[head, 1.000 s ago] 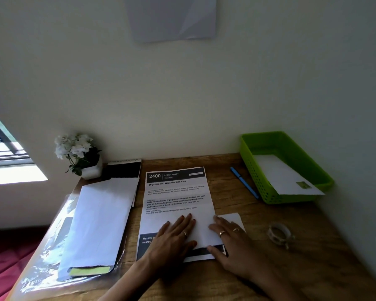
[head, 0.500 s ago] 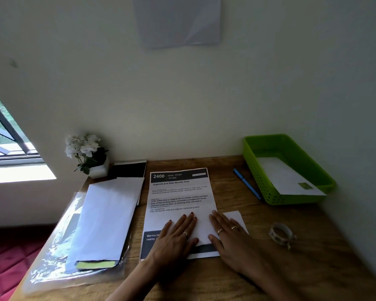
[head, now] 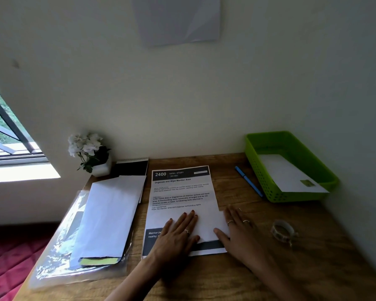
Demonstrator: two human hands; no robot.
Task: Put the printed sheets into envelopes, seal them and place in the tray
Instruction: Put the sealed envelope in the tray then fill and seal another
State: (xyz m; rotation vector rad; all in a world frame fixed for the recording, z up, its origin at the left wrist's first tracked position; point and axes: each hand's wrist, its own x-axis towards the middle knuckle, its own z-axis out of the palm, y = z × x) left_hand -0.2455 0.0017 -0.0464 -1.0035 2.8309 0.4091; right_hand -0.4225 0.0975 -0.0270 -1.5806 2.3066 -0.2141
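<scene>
A printed sheet [head: 180, 192] with a dark header lies in the middle of the wooden desk [head: 313, 257]. On its lower half sits a small folded white paper [head: 206, 224]. My left hand [head: 178, 233] presses flat on that paper with straight fingers. My right hand [head: 237, 231] lies flat at its right edge, thumb on the paper. A stack of white envelopes [head: 109, 213] rests to the left on a clear plastic sleeve [head: 59, 253]. The green tray [head: 267, 183] at the back right holds one white envelope [head: 289, 177].
A blue pen [head: 248, 181] lies beside the tray. A tape roll [head: 282, 230] sits right of my right hand. A potted white flower [head: 89, 151] and a black notebook [head: 131, 167] stand at the back left. Walls close the back and right.
Both hands stay on the folded paper; my right hand has slid a little to the right along it. The camera has tilted slightly.
</scene>
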